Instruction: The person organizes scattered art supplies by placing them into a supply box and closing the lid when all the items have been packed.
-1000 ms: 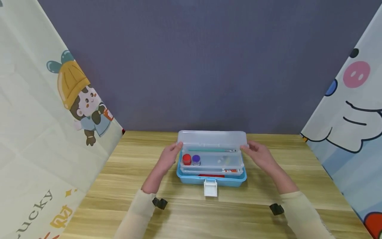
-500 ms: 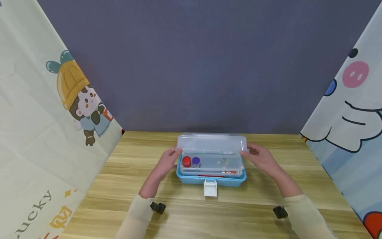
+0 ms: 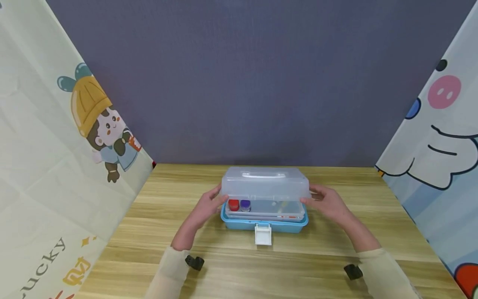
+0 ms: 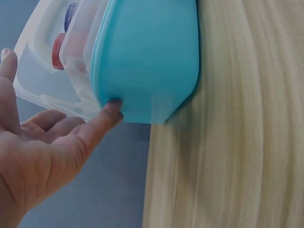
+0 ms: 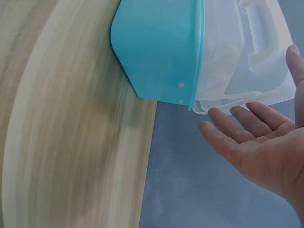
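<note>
A storage box with a light blue base (image 3: 242, 224) stands on the table, its clear lid (image 3: 265, 185) tilted partway down over it. At the lid's left end is my left hand (image 3: 204, 207), thumb by the front corner. One fingertip touches the blue end wall in the left wrist view. My right hand (image 3: 328, 203) is at the other end, thumb by the lid's corner, fingers fairly straight beside it. Under the lid, a clear tray (image 3: 265, 211) carries a red-capped jar (image 3: 233, 205) and a purple-capped jar (image 3: 245, 205). Much of the tray is hidden.
A white latch (image 3: 263, 234) hangs down at the box's front. The wooden table (image 3: 269, 274) reaches back to a dark wall (image 3: 261, 83). Printed cloths stand at the left (image 3: 37, 145) and right (image 3: 444, 166).
The lid has swung forward and down, bringing its handle into view and covering the brush and the back of the tray. Both hands have moved with it, toward the front.
</note>
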A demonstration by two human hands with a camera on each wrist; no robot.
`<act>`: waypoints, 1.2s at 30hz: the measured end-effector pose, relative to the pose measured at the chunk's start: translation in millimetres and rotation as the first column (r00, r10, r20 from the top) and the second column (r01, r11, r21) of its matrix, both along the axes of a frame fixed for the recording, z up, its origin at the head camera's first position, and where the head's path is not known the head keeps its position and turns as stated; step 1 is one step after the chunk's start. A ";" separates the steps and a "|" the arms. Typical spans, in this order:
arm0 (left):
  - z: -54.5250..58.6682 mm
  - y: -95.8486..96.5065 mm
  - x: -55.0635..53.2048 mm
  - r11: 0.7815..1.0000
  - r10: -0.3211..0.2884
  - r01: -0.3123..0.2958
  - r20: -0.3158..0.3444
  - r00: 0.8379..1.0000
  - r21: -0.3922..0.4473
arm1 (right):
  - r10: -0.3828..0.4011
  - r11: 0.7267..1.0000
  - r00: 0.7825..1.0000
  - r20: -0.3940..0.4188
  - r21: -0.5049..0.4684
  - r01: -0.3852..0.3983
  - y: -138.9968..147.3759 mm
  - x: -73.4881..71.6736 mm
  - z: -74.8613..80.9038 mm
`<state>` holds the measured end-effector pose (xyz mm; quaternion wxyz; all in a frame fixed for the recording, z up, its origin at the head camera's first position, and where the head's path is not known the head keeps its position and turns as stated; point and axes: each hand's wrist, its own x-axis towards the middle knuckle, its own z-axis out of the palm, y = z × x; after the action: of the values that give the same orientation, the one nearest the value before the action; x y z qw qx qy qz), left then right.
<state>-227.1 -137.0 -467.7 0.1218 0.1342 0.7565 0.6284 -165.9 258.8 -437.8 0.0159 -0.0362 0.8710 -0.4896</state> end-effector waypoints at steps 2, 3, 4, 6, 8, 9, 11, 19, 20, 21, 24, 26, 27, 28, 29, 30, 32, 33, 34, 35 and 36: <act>-1.5 -2.3 0.2 1.000 -0.005 0.005 -0.013 1.000 -0.025 | 0.000 1.000 1.000 0.008 -0.014 0.000 -0.2 1.7 -1.6; -1.7 -3.2 0.4 0.999 -0.013 0.012 -0.016 1.000 -0.030 | 0.002 1.000 1.000 0.008 -0.019 -0.002 -0.5 2.5 -2.5; -2.0 -4.2 0.7 0.999 -0.020 0.020 -0.017 1.000 -0.033 | 0.005 1.000 1.000 0.008 -0.022 -0.005 -0.6 3.2 -3.6; -2.3 -5.5 1.2 0.999 -0.035 0.034 -0.028 0.999 -0.042 | 0.005 0.999 1.000 0.012 -0.048 -0.004 -1.8 5.1 -4.9; -1.7 -6.5 2.1 0.998 -0.054 0.052 -0.033 0.998 -0.041 | -0.002 0.997 1.000 0.021 -0.077 0.003 -3.1 6.8 -6.6; -1.8 -6.9 2.2 0.997 -0.063 0.062 -0.033 0.997 -0.039 | -0.006 0.996 1.000 0.025 -0.089 0.009 -3.7 7.7 -7.7; -1.4 -7.9 3.1 0.996 -0.077 0.076 -0.037 0.996 -0.043 | -0.011 0.992 0.999 0.034 -0.124 0.015 -4.7 9.3 -9.9; -4.6 -15.0 6.6 0.993 -0.120 0.120 0.005 0.993 -0.008 | -0.026 0.978 0.999 0.045 -0.207 0.035 -9.2 17.7 -21.9; -5.2 -16.1 7.0 0.993 -0.120 0.120 0.015 0.993 0.000 | -0.029 0.976 0.999 0.046 -0.213 0.038 -9.8 18.8 -23.4; -5.7 -16.8 7.2 0.993 -0.117 0.117 0.021 0.993 0.004 | -0.030 0.975 0.998 0.048 -0.217 0.039 -10.4 19.9 -24.8; -6.1 -17.8 7.6 0.994 -0.109 0.108 0.033 0.994 0.013 | -0.044 0.972 0.998 0.052 -0.227 0.055 -12.6 23.4 -27.5; -5.6 -18.1 8.2 0.994 -0.106 0.106 0.034 0.994 0.009 | -0.053 0.971 0.997 0.057 -0.231 0.065 -13.7 25.3 -28.8; -5.1 -18.1 8.6 0.995 -0.103 0.103 0.035 0.994 0.004 | -0.058 0.971 0.996 0.061 -0.230 0.070 -14.1 26.0 -29.5; -4.7 -18.2 9.0 0.995 -0.104 0.104 0.032 0.994 0.000 | -0.062 0.970 0.996 0.064 -0.232 0.075 -14.6 26.7 -30.1; -4.9 -18.3 9.0 0.995 -0.104 0.104 0.032 0.994 -0.003 | -0.065 0.969 0.996 0.068 -0.236 0.079 -14.9 27.1 -30.8; -4.5 -18.3 9.5 0.994 -0.105 0.105 0.031 0.994 -0.005 | -0.065 0.968 0.995 0.070 -0.238 0.080 -15.2 27.5 -31.4; -5.0 -18.4 9.8 0.994 -0.107 0.108 0.033 0.994 -0.008 | -0.068 0.968 0.995 0.069 -0.237 0.082 -16.0 28.2 -32.7; -5.7 -18.5 9.9 0.994 -0.109 0.110 0.034 0.993 -0.005 | -0.067 0.967 0.995 0.070 -0.243 0.082 -16.4 28.6 -33.2; -6.4 -18.6 9.7 0.994 -0.111 0.111 0.036 0.993 -0.002 | -0.065 0.966 0.996 0.066 -0.244 0.080 -16.9 28.9 -33.6; -7.5 -18.9 9.4 0.993 -0.115 0.115 0.036 0.993 0.001 | -0.065 0.965 0.996 0.065 -0.248 0.080 -17.3 29.3 -34.0; -7.9 -19.3 9.5 0.993 -0.120 0.120 0.033 0.992 0.000 | -0.063 0.965 0.996 0.064 -0.251 0.077 -17.7 29.7 -34.3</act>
<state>-217.5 -156.3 -475.7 0.1718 0.1689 0.7457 0.6212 -136.1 241.1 -472.1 0.0182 0.0066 0.8014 -0.5978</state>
